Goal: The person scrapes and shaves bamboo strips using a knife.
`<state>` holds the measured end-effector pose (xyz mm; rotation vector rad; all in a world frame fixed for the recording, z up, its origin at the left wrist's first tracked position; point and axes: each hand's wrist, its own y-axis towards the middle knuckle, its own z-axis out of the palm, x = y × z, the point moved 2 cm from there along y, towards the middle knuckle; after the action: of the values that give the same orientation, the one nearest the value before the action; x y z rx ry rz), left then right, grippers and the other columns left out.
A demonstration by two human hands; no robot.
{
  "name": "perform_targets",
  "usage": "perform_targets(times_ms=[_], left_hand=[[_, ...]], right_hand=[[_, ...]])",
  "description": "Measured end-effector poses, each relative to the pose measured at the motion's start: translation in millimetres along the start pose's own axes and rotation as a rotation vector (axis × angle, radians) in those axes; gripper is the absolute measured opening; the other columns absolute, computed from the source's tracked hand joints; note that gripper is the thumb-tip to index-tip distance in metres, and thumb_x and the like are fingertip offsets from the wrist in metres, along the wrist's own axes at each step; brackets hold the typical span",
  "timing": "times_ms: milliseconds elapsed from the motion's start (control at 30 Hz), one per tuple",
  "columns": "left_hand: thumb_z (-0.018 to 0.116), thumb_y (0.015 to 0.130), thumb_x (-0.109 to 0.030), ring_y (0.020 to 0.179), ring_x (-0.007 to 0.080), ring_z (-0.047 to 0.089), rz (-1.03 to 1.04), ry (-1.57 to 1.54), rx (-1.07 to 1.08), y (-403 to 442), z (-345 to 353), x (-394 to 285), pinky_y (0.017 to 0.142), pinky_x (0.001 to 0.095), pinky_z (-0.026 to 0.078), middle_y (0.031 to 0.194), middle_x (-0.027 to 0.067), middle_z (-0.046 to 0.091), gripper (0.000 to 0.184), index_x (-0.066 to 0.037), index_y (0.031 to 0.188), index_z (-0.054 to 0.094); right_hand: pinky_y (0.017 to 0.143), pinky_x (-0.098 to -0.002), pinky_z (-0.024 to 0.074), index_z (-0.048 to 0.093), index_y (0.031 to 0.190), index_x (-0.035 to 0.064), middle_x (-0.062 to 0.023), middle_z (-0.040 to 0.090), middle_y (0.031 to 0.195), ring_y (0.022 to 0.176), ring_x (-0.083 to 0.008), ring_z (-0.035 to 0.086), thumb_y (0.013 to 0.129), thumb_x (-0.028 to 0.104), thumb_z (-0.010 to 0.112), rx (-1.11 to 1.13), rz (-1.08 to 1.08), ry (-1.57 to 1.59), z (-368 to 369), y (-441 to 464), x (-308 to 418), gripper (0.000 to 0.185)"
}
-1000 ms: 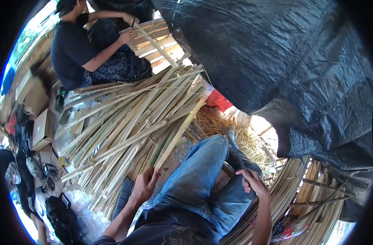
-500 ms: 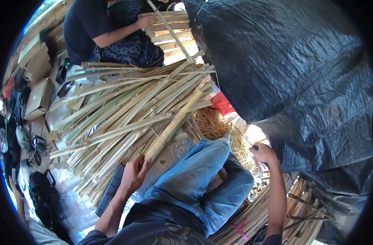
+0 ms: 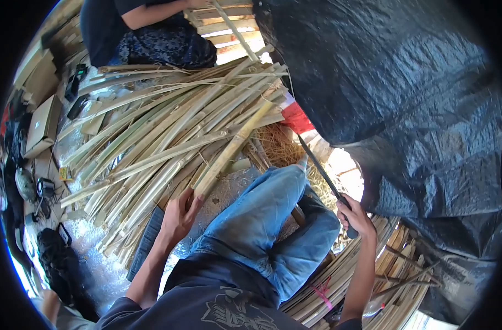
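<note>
Floor's got shiny silvery sheeting (image 3: 88, 236) on it, and a big black tarp (image 3: 383, 110) fills the right side. There's a cardboard box (image 3: 43, 126) off left. A huge pile of split strips (image 3: 152, 137) sits between the wearer and 1 other person (image 3: 152, 41). Left hand (image 3: 181, 213) is gripping the near end of a yellowish bamboo strip (image 3: 234, 142) along the pile's right edge; right hand (image 3: 357, 215) is wrapped round a long knife (image 3: 319, 165), blade pointing away.

Strip pile (image 3: 163, 137) L of knife (image 3: 322, 170)
</note>
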<state>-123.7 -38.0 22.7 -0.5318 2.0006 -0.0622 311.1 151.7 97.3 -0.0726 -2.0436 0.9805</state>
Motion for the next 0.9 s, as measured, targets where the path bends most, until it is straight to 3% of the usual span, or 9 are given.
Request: perform_targets(times_ms=[133,300,500,567,667,767,800,833,900], left_hand=[[0.055,0.102,-0.043,0.057,0.0244,0.037,0.080,0.035,0.044,16.5,8.9,4.2,0.056,0.0418,0.034,0.061,0.0150,0.039,0.050,0.002,0.083,0.048],[0.056,0.103,-0.039,0.065,0.0133,0.032,0.104,0.008,0.109,27.3,23.4,-25.4,0.057,0.0359,0.030,0.068,0.0061,0.035,0.045,0.003,0.088,0.048],[0.059,0.102,-0.036,0.062,0.0153,0.037,0.125,0.044,0.110,15.7,43.2,-44.1,0.057,0.0363,0.032,0.066,0.0072,0.039,0.040,0.003,0.091,0.054],[0.062,0.100,-0.030,0.056,0.0279,0.046,0.130,0.082,0.125,8.8,44.3,-47.8,0.057,0.0427,0.039,0.063,0.0192,0.048,0.034,0.003,0.091,0.055],[0.061,0.100,-0.031,0.054,0.0293,0.045,0.101,0.081,0.148,1.6,51.5,-33.9,0.057,0.0434,0.039,0.062,0.0196,0.047,0.036,0.003,0.091,0.055],[0.061,0.100,-0.033,0.054,0.0302,0.044,0.119,0.119,0.181,8.6,52.0,-31.7,0.057,0.0435,0.039,0.062,0.0201,0.047,0.038,0.003,0.093,0.056],[0.061,0.100,-0.034,0.054,0.0299,0.045,0.129,0.108,0.156,10.2,51.4,-31.7,0.057,0.0428,0.039,0.062,0.0201,0.047,0.038,0.003,0.096,0.057],[0.061,0.100,-0.034,0.054,0.0297,0.045,0.133,0.093,0.130,11.1,52.1,-31.9,0.057,0.0422,0.039,0.062,0.0202,0.048,0.038,0.004,0.099,0.058],[0.060,0.101,-0.034,0.056,0.0279,0.045,0.133,0.072,0.138,15.3,54.9,-29.3,0.057,0.0412,0.039,0.064,0.0197,0.048,0.038,0.004,0.102,0.058]], right_hand=[[0.045,-0.0227,0.0379,0.031,0.156,0.0067,-0.0019,0.049,0.072,0.050,-0.0067,0.043,0.107,0.024,0.054,0.039,0.047,0.261,-19.4,-34.6,-51.1,0.057],[0.047,-0.0244,0.0383,0.052,0.121,0.0044,0.0010,0.049,0.070,0.053,-0.0073,0.045,0.107,0.028,0.054,-0.088,0.204,0.149,-34.1,-33.1,-94.1,0.027],[0.046,-0.0240,0.0384,0.051,0.106,0.0087,0.0015,0.050,0.070,0.053,-0.0052,0.045,0.106,0.029,0.055,0.052,0.311,0.195,-40.4,-13.2,-102.3,0.021],[0.045,-0.0239,0.0380,0.051,0.107,0.0092,0.0022,0.050,0.070,0.052,-0.0048,0.042,0.105,0.030,0.055,0.056,0.314,0.190,-40.3,-6.4,-101.7,0.021],[0.042,-0.0232,0.0339,0.054,0.104,0.0123,0.0038,0.049,0.067,0.049,-0.0040,0.040,0.105,0.033,0.056,0.131,0.303,0.110,-38.8,-7.7,-88.5,0.021],[0.041,-0.0229,0.0366,0.060,0.107,0.0091,0.0002,0.054,0.065,0.046,-0.0054,0.045,0.103,0.035,0.057,-0.029,0.300,-0.079,-62.6,5.9,-119.7,0.026],[0.047,-0.0293,0.0463,0.061,0.116,0.0057,-0.0087,0.064,0.070,0.053,-0.0123,0.059,0.103,0.034,0.056,-0.215,0.277,-0.276,-65.3,5.3,-119.3,0.031],[0.064,-0.0490,0.0530,0.060,0.110,-0.0013,-0.0238,0.070,0.079,0.073,-0.0392,0.071,0.102,0.031,0.052,-0.526,0.150,-0.569,-62.0,9.6,-126.0,0.034],[0.078,-0.0569,0.0521,0.055,0.124,0.0028,-0.0298,0.070,0.088,0.086,-0.0494,0.068,0.101,0.033,0.051,-0.847,0.199,-0.701,-61.0,11.0,-130.3,0.038]])
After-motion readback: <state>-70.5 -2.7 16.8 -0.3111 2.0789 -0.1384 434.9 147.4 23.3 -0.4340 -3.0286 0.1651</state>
